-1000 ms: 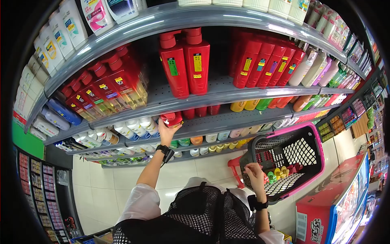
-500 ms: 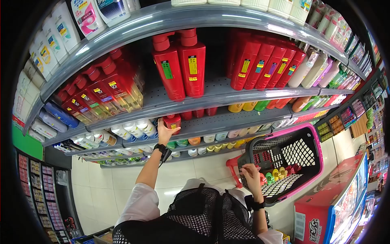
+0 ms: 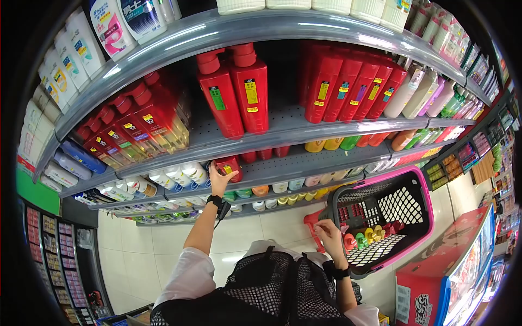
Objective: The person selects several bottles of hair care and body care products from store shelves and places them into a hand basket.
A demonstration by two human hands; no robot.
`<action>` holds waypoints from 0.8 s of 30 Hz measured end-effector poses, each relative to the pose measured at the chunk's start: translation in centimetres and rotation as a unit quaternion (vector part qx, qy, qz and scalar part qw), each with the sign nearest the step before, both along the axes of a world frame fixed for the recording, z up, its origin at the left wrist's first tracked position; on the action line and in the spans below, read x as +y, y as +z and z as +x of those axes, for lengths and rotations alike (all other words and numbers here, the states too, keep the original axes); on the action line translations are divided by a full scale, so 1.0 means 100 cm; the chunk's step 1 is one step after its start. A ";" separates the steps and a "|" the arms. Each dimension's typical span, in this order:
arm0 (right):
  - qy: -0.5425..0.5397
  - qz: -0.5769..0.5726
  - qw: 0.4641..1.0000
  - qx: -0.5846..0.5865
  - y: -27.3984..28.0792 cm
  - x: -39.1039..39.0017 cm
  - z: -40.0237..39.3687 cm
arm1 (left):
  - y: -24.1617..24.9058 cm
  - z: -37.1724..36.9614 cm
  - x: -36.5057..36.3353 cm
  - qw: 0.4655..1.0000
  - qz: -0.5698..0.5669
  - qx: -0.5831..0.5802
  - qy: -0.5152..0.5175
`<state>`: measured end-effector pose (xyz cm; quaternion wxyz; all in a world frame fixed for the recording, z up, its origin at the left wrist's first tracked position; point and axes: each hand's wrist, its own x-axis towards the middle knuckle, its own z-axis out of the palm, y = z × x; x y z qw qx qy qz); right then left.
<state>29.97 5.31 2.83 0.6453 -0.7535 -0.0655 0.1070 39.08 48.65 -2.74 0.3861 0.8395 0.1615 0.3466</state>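
On the lower shelf, my left hand [image 3: 219, 178] grips a red bottle [image 3: 230, 165], fingers along its left side and thumb across its front. The bottle's lower end is partly hidden by the shelf edge. Beside the shopping basket [image 3: 428, 217], my right hand [image 3: 329, 237] hovers with loosely curled fingers and nothing visible in them. The basket is black with a pink rim; several small red, green and yellow items [image 3: 371, 236] lie inside it. Two tall red pump bottles [image 3: 250, 98] stand on the shelf above my left hand.
Red boxed pump bottles [image 3: 130, 130] fill the left of the middle shelf, and more red bottles [image 3: 353, 89] its right. White bottles [image 3: 179, 174] line the lower shelf. A red and blue freezer case [image 3: 446, 271] stands at right, display racks [image 3: 54, 255] at left.
My right hand has shifted slightly left, away from the basket's edge. My left hand stays on the red bottle, which has moved slightly left in view together with the shelf.
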 end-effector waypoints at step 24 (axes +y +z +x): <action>0.022 -0.021 1.000 -0.002 0.012 -0.074 0.014 | -0.038 0.031 0.013 0.981 -0.156 -0.023 -0.116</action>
